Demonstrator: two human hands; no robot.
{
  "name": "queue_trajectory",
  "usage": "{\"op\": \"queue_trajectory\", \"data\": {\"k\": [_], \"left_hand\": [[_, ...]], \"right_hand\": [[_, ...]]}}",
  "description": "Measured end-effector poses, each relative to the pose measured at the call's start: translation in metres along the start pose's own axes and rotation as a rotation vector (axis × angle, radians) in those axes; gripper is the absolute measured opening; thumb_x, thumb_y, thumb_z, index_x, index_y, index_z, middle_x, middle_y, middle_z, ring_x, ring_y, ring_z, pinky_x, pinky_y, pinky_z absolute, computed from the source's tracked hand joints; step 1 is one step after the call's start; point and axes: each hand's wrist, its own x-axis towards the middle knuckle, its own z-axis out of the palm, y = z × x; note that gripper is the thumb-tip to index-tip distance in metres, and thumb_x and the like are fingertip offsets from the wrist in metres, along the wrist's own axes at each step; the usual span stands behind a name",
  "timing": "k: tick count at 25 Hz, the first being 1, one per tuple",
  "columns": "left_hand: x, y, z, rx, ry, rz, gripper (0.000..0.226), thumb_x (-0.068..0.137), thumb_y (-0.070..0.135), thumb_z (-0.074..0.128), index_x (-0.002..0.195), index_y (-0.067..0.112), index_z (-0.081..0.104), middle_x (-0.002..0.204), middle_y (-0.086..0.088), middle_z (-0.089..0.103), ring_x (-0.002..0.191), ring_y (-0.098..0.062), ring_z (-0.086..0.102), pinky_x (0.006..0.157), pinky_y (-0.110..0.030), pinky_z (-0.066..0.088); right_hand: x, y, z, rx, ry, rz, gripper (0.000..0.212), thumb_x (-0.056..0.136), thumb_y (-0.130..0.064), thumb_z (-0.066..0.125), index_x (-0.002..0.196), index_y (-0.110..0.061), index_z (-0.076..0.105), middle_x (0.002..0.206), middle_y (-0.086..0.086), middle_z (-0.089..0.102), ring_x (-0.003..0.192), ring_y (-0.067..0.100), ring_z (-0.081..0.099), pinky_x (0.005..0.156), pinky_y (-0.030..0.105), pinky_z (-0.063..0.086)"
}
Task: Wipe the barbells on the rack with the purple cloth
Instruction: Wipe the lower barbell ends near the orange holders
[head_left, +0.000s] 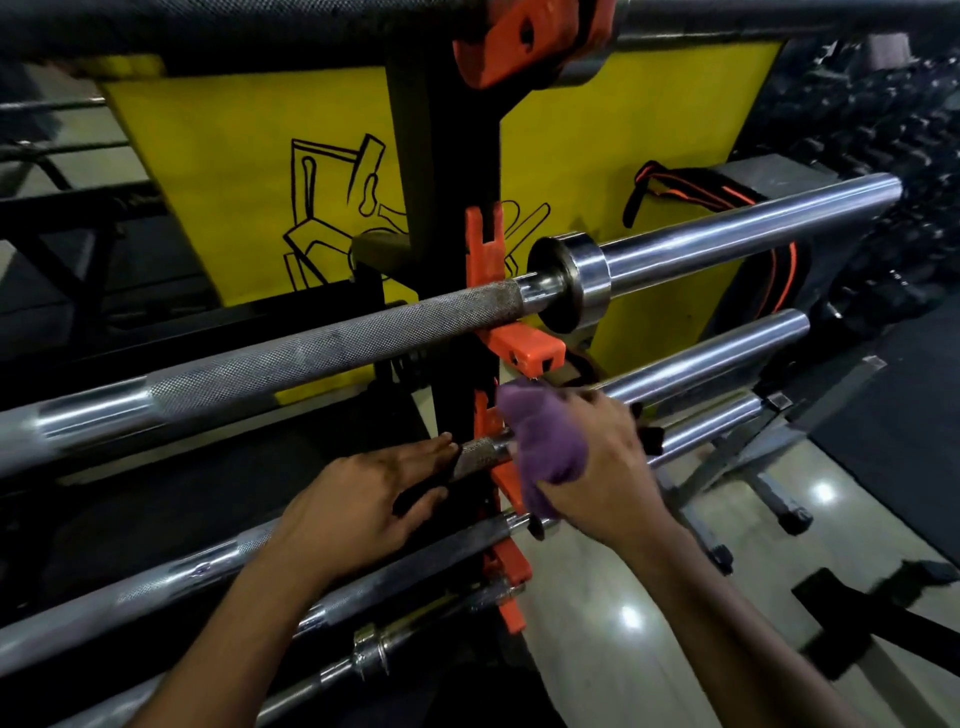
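Two bare forearms reach in from below, and we see both hands at the middle barbell on the rack.

Our left hand (374, 499) lies flat with fingers straight along the rough knurled steel of the middle barbell (480, 453), fingertips just short of the orange bracket (506, 480). Our right hand (597, 457) grips the purple cloth (537, 447), soft and bunched into a rounded wad, pressed around the same bar just right of the black upright (441, 171). Above, the top barbell (332, 348) shows a diamond-knurled grey shaft, a thick polished collar (576, 275) and a smooth mirror-bright sleeve (753, 223). Lower barbells (197, 577) gleam chrome below our wrists. Behind hangs a yellow panel (234, 182) with black line drawing; glossy pale floor (649, 597) reflects lights.
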Motion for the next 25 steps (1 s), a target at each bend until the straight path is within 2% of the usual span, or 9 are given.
{"op": "queue_trajectory", "data": {"k": [3, 6, 10, 13, 17, 19, 21, 23, 25], "left_hand": [[-0.001, 0.000, 0.001, 0.001, -0.007, 0.001, 0.048, 0.096, 0.052, 0.043, 0.140, 0.036, 0.053, 0.146, 0.022, 0.050, 0.121, -0.001, 0.059, 0.085, -0.029, 0.059], [-0.001, 0.002, 0.001, -0.002, -0.011, -0.026, 0.048, 0.096, 0.055, 0.040, 0.140, 0.039, 0.051, 0.146, 0.024, 0.049, 0.119, -0.001, 0.061, 0.084, -0.032, 0.060], [-0.001, 0.003, 0.001, -0.024, 0.004, -0.044, 0.049, 0.095, 0.055, 0.042, 0.141, 0.041, 0.051, 0.145, 0.026, 0.048, 0.122, 0.002, 0.057, 0.088, -0.031, 0.058], [-0.001, 0.002, 0.000, -0.023, -0.012, -0.036, 0.049, 0.096, 0.055, 0.040, 0.141, 0.040, 0.051, 0.146, 0.025, 0.048, 0.120, 0.000, 0.060, 0.086, -0.031, 0.059], [0.001, 0.003, 0.001, -0.066, 0.032, -0.046, 0.046, 0.095, 0.052, 0.045, 0.138, 0.038, 0.056, 0.142, 0.025, 0.052, 0.124, 0.007, 0.053, 0.091, -0.026, 0.056], [0.003, 0.002, 0.002, -0.071, 0.057, -0.059, 0.045, 0.094, 0.053, 0.046, 0.136, 0.038, 0.058, 0.139, 0.026, 0.054, 0.123, 0.011, 0.052, 0.094, -0.023, 0.055], [0.005, 0.002, 0.002, -0.084, 0.054, -0.062, 0.046, 0.094, 0.052, 0.046, 0.136, 0.038, 0.059, 0.138, 0.025, 0.056, 0.123, 0.010, 0.052, 0.095, -0.025, 0.054], [0.005, 0.000, 0.004, -0.081, 0.046, -0.058, 0.045, 0.095, 0.050, 0.046, 0.135, 0.036, 0.059, 0.136, 0.023, 0.058, 0.121, 0.007, 0.055, 0.095, -0.026, 0.055], [0.006, 0.000, 0.004, -0.076, 0.048, -0.054, 0.044, 0.095, 0.046, 0.046, 0.135, 0.034, 0.061, 0.135, 0.022, 0.059, 0.121, 0.008, 0.055, 0.096, -0.023, 0.053]], "right_hand": [[0.021, 0.001, 0.008, -0.066, -0.090, -0.041, 0.063, 0.057, -0.019, 0.084, 0.117, -0.015, 0.064, 0.110, 0.001, 0.064, 0.105, 0.020, 0.055, 0.088, 0.045, 0.053], [0.052, 0.001, -0.004, 0.063, -0.164, 0.132, 0.035, 0.071, -0.030, 0.080, 0.102, -0.026, 0.063, 0.100, 0.002, 0.068, 0.091, 0.025, 0.065, 0.079, 0.041, 0.055], [0.088, 0.003, -0.011, -0.043, -0.373, 0.010, 0.032, 0.084, -0.030, 0.077, 0.108, -0.010, 0.069, 0.105, 0.011, 0.072, 0.097, 0.030, 0.068, 0.086, 0.046, 0.054], [0.057, 0.001, -0.012, 0.019, -0.269, 0.125, 0.034, 0.072, -0.030, 0.077, 0.102, -0.027, 0.062, 0.103, -0.003, 0.065, 0.090, 0.019, 0.065, 0.077, 0.039, 0.057], [-0.023, 0.033, -0.005, 0.268, -0.053, -0.020, 0.036, 0.076, -0.010, 0.077, 0.103, -0.028, 0.063, 0.091, -0.007, 0.067, 0.080, 0.012, 0.069, 0.066, 0.020, 0.055], [-0.052, 0.040, 0.002, 0.649, -0.070, 0.219, 0.033, 0.079, -0.004, 0.080, 0.108, -0.013, 0.067, 0.093, 0.002, 0.074, 0.079, 0.013, 0.073, 0.067, 0.023, 0.058], [-0.068, 0.043, 0.019, 0.990, 0.041, 0.674, 0.049, 0.082, -0.031, 0.079, 0.114, 0.003, 0.066, 0.093, 0.012, 0.075, 0.078, 0.020, 0.074, 0.066, 0.031, 0.059], [-0.064, 0.043, 0.035, 1.389, 0.153, 1.102, 0.059, 0.089, -0.042, 0.066, 0.132, -0.002, 0.060, 0.113, 0.016, 0.071, 0.095, 0.026, 0.072, 0.085, 0.042, 0.057], [-0.041, 0.038, 0.051, 1.633, 0.166, 1.201, 0.064, 0.093, -0.051, 0.059, 0.143, -0.011, 0.055, 0.139, 0.015, 0.059, 0.126, 0.031, 0.060, 0.110, 0.046, 0.043]]}}
